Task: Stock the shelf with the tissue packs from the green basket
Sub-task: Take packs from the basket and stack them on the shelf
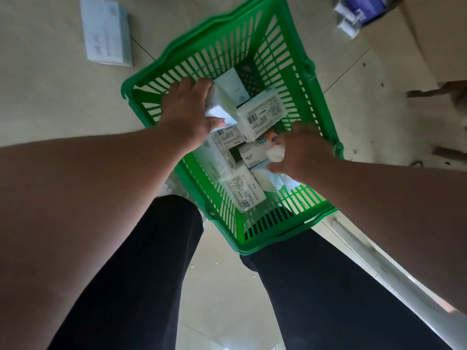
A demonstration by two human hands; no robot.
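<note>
Both hands reach into the green basket (pixel 300 79) on the floor: left hand (pixel 188 113) clutches a white tissue pack (pixel 222 104) near its far wall, right hand (pixel 300 147) pinches another pack's (pixel 267 176) wrapper among several loose packs.

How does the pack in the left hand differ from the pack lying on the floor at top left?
The pack in the left hand is gripped by the left hand and tilted on edge; the floor pack lies flat, untouched. The held pack is over the green basket; the floor pack sits outside it. Both are pale, rectangular wrapped packs.
</note>
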